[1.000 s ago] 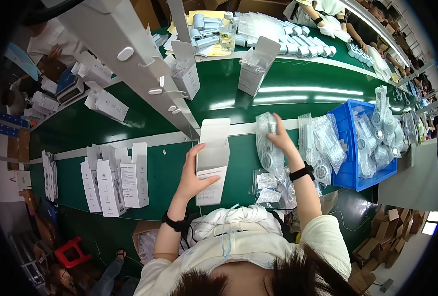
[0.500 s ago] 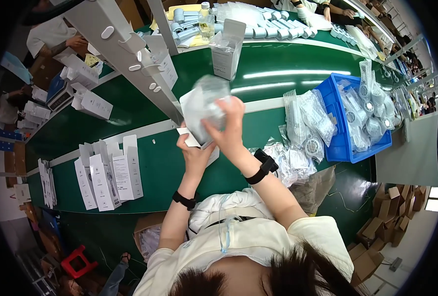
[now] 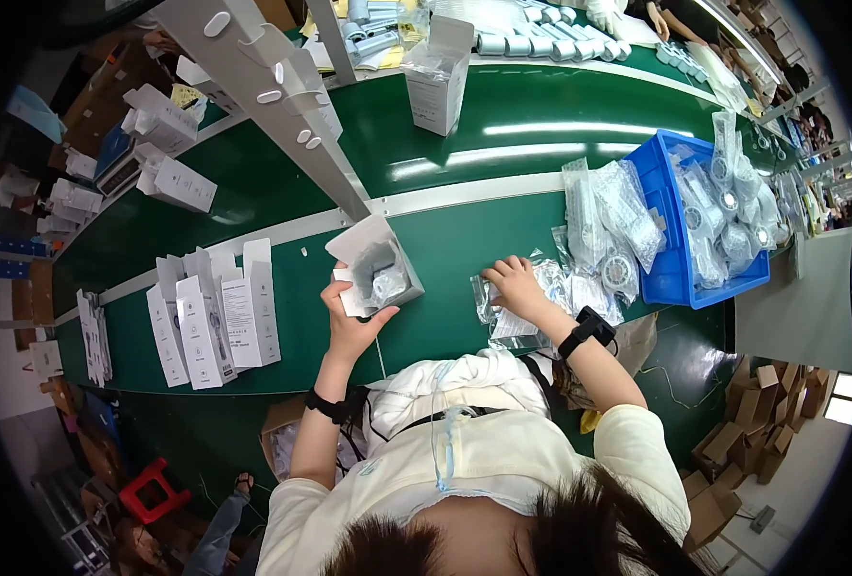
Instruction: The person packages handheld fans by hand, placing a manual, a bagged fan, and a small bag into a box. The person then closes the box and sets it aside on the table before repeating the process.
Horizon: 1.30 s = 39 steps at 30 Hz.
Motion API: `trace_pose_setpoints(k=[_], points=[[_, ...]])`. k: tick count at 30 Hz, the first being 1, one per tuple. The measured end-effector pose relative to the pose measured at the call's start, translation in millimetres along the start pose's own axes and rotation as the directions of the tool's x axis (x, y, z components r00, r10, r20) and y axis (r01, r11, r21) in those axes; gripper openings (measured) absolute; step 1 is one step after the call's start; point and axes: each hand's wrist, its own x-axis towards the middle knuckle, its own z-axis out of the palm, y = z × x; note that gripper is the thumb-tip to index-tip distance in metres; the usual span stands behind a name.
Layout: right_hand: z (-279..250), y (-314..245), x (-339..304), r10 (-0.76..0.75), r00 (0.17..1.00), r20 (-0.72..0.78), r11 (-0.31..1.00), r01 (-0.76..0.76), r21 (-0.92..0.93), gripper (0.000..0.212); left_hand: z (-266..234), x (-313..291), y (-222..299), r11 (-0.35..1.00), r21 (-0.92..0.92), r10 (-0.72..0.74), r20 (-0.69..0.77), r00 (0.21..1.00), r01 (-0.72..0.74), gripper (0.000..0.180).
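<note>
My left hand (image 3: 347,322) grips the near left side of a white carton (image 3: 410,286), its flaps up and its mouth facing me. Inside the carton sits an item in clear plastic wrap (image 3: 387,282), mostly hidden by the walls. To the right, my right hand (image 3: 518,290) rests with fingers apart on the edge of a pile of small clear plastic packets (image 3: 552,278). Whether its fingertips pinch a packet is hard to make out.
A blue bin (image 3: 671,278) of bubble-wrapped devices stands right, beside long bubble-wrapped packs (image 3: 627,211). Several upright white cartons (image 3: 205,331) stand left. Across the green bench are another open carton (image 3: 437,96) and rows of grey-blue cylindrical parts (image 3: 551,46). A slanted metal post (image 3: 306,139) rises near the carton.
The plastic-wrapped item my right hand held over the carton now lies inside it. My right hand has let go and moved right to the packets. My left hand still holds the carton.
</note>
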Motion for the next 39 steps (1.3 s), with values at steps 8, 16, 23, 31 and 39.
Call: trace_pose_setpoints(k=[8, 16, 23, 31, 39], points=[[-38.2, -4.3, 19.1, 0.106, 0.973, -0.203, 0.823, 0.029, 0.567, 0.023, -10.8, 17.9, 66.3, 0.934, 0.356, -0.01, 0.072, 0.997, -0.017, 0.026], [-119.5, -99.2, 45.6, -0.198, 0.637, -0.745, 0.627, 0.667, 0.403, 0.016, -7.8, 32.9, 63.2, 0.911, 0.219, -0.321, -0.153, 0.934, 0.349, 0.011], [-119.8, -113.4, 69.2, -0.679, 0.62, -0.394, 0.651, 0.756, 0.068, 0.02, -14.5, 41.0, 62.1, 0.909, 0.128, -0.377, -0.15, 0.914, 0.396, 0.009], [-109.7, -122.0, 70.4, -0.654, 0.738, -0.167, 0.754, 0.653, -0.069, 0.048, -29.9, 30.0, 52.7, 0.874, -0.386, -0.369, -0.134, 0.92, 0.295, 0.036], [-32.4, -101.3, 76.4, -0.13, 0.963, -0.237, 0.522, 0.27, 0.809, 0.094, -150.0, -10.0, -57.9, 0.205, 0.904, -0.482, -0.24, 0.843, 0.374, 0.094]])
